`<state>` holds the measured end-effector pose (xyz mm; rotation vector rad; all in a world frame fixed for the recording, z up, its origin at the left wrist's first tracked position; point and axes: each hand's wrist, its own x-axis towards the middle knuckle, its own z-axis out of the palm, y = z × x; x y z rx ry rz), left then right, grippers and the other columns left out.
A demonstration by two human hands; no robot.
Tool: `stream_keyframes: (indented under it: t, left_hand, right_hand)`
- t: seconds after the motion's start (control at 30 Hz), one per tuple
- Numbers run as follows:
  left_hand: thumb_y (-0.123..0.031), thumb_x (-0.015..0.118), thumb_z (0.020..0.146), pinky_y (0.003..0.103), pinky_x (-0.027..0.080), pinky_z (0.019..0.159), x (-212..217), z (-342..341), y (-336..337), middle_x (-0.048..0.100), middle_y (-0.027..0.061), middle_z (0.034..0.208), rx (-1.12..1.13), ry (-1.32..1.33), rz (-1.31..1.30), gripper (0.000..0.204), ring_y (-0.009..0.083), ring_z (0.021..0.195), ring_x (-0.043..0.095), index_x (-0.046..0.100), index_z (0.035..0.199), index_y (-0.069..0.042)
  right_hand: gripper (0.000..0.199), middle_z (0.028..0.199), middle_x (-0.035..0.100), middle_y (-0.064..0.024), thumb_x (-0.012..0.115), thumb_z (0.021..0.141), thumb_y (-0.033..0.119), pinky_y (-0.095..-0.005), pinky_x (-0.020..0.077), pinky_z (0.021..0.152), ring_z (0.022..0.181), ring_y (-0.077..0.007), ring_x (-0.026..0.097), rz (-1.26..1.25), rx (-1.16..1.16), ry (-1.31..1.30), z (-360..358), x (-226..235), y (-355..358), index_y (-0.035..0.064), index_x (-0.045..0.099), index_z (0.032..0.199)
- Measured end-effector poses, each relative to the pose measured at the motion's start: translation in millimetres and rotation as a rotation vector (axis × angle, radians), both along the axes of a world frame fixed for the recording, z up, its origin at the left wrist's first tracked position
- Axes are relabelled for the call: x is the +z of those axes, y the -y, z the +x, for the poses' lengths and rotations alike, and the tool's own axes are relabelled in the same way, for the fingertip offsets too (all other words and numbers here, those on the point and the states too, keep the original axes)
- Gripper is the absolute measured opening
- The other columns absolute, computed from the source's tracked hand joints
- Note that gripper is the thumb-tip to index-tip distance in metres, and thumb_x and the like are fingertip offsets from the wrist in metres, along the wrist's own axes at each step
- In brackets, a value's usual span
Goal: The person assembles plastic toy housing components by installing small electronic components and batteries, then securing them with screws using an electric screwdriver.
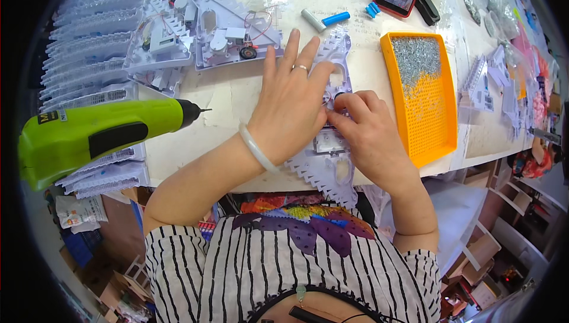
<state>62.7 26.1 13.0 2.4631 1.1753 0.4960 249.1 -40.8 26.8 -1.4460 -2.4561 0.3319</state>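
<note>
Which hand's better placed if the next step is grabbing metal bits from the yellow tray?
Probably the right hand: it works at the toothed white housing on the side nearer the yellow tray. The left hand lies farther off, its wrist beyond the housing's left edge.

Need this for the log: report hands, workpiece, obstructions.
Left hand spread over pale plastic frame; right hand at its middle, grip hidden. Frame at table edge. Orange tray close right; green power tool left, clear of hands.

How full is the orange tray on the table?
Partly full: silver screws cover the far end of the orange tray, while mostly bare, patterned floor shows at its near end.
</note>
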Motion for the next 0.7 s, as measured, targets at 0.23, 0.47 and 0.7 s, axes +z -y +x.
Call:
stream_keyframes:
  t: [0.23,0.47,0.7]
  left_hand:
    - [-0.01,0.08,0.08,0.059,0.03,0.119,1,-15,17,0.047,0.022,0.152,-0.059,0.184,0.002,0.051,0.0467,0.147,0.035,0.06,0.127,-0.004]
    - [-0.006,0.077,0.082,0.051,0.044,0.111,83,-44,41,0.065,0.0201,0.134,-0.315,0.709,-0.224,0.046,0.0409,0.13,0.059,0.067,0.127,-0.004]
    - [-0.006,0.076,0.087,0.058,0.044,0.104,130,-58,77,0.064,-0.0047,0.113,-0.333,1.091,-0.124,0.031,0.0255,0.111,0.06,0.068,0.116,-0.016]
  right_hand:
    - [0.023,0.112,0.058,-0.0064,0.058,0.086,0.014,-0.038,0.0443,0.089,0.108,-0.0255,0.054,-0.014,0.011,0.063,-3,4,5,0.0044,0.068,0.104]
    - [0.028,0.113,0.059,-0.0083,0.06,0.082,0.007,-0.0406,0.0433,0.09,0.108,-0.0263,0.054,-0.035,-0.005,0.007,-7,5,8,0.0032,0.069,0.109]
    - [0.025,0.107,0.061,-0.007,0.063,0.079,0.002,-0.0394,0.0442,0.087,0.105,-0.0282,0.054,-0.045,0.0,-0.066,-7,-1,-8,0.0045,0.072,0.102]
